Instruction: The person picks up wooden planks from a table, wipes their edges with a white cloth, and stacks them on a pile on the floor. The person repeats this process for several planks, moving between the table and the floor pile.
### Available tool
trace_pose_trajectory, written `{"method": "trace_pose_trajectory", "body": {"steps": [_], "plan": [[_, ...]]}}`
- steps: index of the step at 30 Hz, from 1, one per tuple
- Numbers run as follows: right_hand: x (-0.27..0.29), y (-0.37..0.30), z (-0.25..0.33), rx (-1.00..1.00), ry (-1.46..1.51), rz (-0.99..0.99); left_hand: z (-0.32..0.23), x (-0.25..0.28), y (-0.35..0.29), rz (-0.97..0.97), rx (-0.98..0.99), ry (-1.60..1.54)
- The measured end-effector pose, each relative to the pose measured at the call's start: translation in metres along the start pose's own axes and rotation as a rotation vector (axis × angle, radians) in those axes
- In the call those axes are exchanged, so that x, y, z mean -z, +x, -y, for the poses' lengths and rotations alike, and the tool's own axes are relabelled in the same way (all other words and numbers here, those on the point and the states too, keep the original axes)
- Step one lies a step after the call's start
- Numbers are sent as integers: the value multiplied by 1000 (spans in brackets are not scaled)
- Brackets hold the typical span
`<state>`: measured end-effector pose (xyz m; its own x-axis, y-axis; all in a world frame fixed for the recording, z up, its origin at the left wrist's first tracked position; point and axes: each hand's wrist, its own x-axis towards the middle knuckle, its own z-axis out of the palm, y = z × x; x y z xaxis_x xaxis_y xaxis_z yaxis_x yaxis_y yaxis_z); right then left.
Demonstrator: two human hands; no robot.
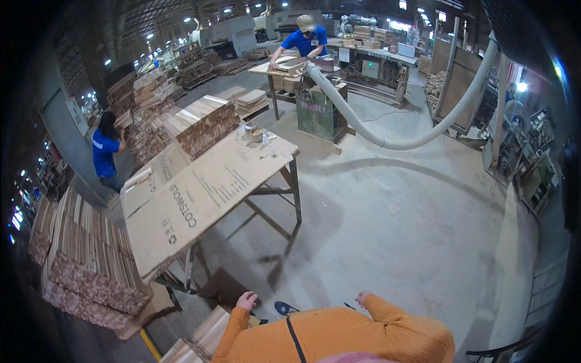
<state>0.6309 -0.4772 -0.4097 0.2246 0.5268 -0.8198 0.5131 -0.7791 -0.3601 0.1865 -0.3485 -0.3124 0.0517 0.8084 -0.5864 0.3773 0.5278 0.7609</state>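
My left hand (247,300) hangs low beside my body, below the near edge of the cardboard-topped table. Its fingers look loose and slightly bent, with nothing in them. On the other side my right hand (362,297) hangs over the bare floor, small in view and partly behind the orange sleeve; it appears relaxed and holds nothing I can see. Neither hand touches anything. Closest to the left hand are stacked wooden boards (209,333) by my left arm. The table (212,175) carries a stack of wood pieces (203,124) and a roll of tape (256,134).
Tall wood stacks (91,260) stand left of the table. A person in blue (305,42) handles boards at a green machine (318,115) with a grey hose (387,144). Another person (106,151) stands at the far left. Machinery (532,163) lines the right side.
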Motion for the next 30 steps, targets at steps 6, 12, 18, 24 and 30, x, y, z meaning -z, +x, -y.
{"method": "trace_pose_trajectory", "body": {"steps": [6, 12, 18, 24, 30], "plan": [[21, 40, 191, 434, -10, -175, -96, 71, 104, -7, -98, -326], [11, 52, 349, 783, 399, 149, -183, 98, 173, 206, -212, -331], [57, 89, 502, 1023, 280, 271, -258, 154, 232, 155, -205, -581], [124, 119, 675, 1009, 425, 476, -295, 226, 285, -165, -158, -847], [150, 171, 811, 971, 506, 600, -368, 287, 356, -239, -113, -934]]}}
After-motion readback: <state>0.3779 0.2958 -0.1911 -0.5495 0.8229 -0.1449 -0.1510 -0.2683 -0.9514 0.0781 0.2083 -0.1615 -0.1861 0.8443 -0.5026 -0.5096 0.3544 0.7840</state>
